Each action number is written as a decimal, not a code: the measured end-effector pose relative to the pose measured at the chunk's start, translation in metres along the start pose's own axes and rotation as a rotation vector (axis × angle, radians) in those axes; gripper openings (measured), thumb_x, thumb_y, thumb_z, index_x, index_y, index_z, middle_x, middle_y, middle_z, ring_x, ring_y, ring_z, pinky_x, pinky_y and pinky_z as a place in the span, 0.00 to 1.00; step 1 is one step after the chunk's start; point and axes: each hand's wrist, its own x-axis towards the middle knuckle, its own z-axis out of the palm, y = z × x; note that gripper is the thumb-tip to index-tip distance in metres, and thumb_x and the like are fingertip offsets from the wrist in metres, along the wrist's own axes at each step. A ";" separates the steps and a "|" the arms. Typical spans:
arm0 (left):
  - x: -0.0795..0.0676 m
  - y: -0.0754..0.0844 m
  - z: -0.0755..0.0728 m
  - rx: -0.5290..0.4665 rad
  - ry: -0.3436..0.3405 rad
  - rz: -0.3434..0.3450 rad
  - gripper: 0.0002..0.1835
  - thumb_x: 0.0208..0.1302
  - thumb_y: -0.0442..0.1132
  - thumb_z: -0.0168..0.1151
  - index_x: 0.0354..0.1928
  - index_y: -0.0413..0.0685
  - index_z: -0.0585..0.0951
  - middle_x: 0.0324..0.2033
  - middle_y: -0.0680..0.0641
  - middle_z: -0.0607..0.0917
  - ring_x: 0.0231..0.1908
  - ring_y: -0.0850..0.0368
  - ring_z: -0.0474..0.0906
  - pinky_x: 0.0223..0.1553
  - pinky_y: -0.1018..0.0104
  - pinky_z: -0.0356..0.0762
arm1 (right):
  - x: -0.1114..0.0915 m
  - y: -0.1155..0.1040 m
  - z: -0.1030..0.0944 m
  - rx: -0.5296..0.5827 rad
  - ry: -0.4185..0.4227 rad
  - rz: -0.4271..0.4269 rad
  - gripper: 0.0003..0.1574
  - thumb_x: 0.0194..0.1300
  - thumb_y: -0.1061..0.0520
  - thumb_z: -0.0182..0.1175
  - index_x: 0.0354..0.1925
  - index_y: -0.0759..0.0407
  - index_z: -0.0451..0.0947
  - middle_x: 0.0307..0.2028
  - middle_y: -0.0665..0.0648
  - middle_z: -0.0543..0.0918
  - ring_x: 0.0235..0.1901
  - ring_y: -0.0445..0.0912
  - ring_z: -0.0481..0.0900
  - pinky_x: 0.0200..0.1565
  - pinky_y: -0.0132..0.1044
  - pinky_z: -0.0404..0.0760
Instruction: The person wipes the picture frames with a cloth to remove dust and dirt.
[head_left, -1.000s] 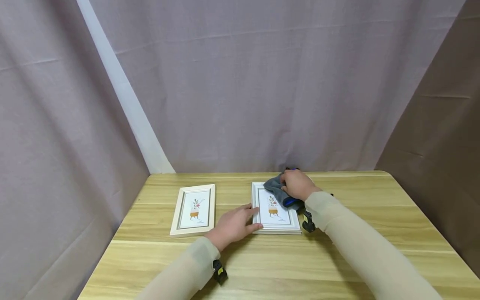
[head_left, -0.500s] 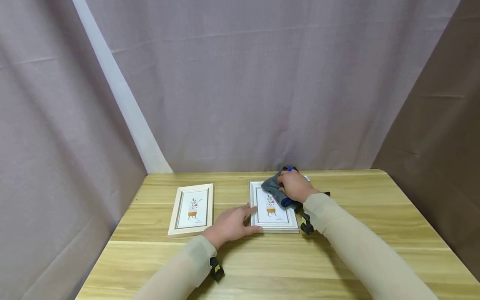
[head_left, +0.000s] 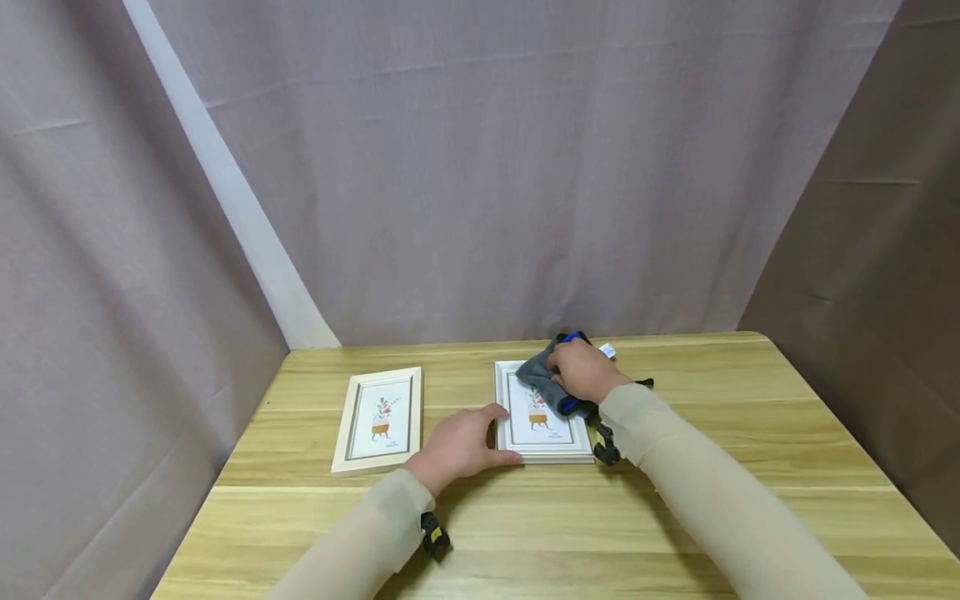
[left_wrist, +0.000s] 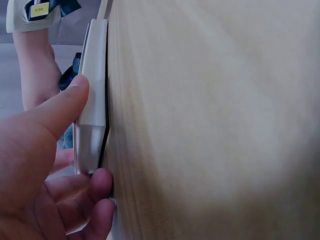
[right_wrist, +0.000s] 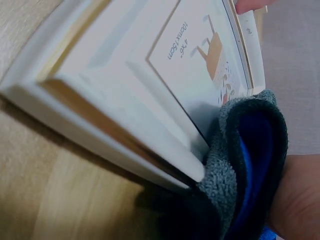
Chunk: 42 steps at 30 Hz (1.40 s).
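Note:
A white picture frame [head_left: 543, 454] with a potted-plant print lies flat on the table. My left hand [head_left: 457, 446] holds its near left corner, thumb along the near edge and fingers at the left side. In the left wrist view the thumb [left_wrist: 75, 97] presses the frame's side [left_wrist: 92, 100]. My right hand [head_left: 588, 369] grips a grey cloth [head_left: 538, 373] with a dark and blue border, bunched over the frame's upper right part. The right wrist view shows this cloth [right_wrist: 225, 165] folded against the frame's edge [right_wrist: 115, 142].
A cream picture frame [head_left: 341, 446] with a similar print lies to the left of my left hand. A white tag [head_left: 607, 351] shows beyond my right hand. The wooden table [head_left: 525, 533] ends at a grey curtain [head_left: 465, 208].
The view has drifted slightly, so everything sits a little further left. Both hands keep their holds, and the white tag shows more clearly beside my right hand.

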 end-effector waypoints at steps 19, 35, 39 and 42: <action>0.003 -0.009 -0.003 0.001 0.004 -0.015 0.40 0.55 0.75 0.79 0.65 0.63 0.86 0.33 0.60 0.85 0.34 0.60 0.80 0.38 0.60 0.79 | 0.000 -0.016 -0.005 -0.036 -0.076 0.030 0.08 0.75 0.62 0.69 0.37 0.57 0.93 0.40 0.56 0.87 0.47 0.59 0.82 0.53 0.55 0.84; 0.001 -0.019 -0.003 0.015 0.017 -0.042 0.44 0.53 0.80 0.75 0.66 0.64 0.88 0.49 0.58 0.91 0.40 0.61 0.84 0.41 0.60 0.81 | -0.018 -0.027 0.007 0.047 -0.071 -0.007 0.08 0.77 0.59 0.69 0.39 0.57 0.94 0.40 0.52 0.84 0.42 0.52 0.81 0.55 0.53 0.81; 0.002 -0.019 -0.004 0.012 0.024 -0.037 0.43 0.54 0.79 0.76 0.66 0.63 0.88 0.48 0.58 0.91 0.41 0.61 0.83 0.41 0.60 0.81 | -0.024 -0.033 0.002 0.048 -0.083 -0.019 0.08 0.76 0.59 0.70 0.38 0.56 0.93 0.37 0.50 0.82 0.40 0.51 0.80 0.47 0.51 0.84; 0.004 -0.019 -0.004 0.004 0.038 -0.030 0.43 0.54 0.79 0.75 0.66 0.63 0.88 0.47 0.58 0.91 0.40 0.60 0.83 0.42 0.59 0.82 | -0.029 -0.035 0.000 0.039 -0.067 -0.038 0.08 0.74 0.59 0.71 0.35 0.55 0.92 0.35 0.49 0.79 0.36 0.49 0.77 0.42 0.49 0.82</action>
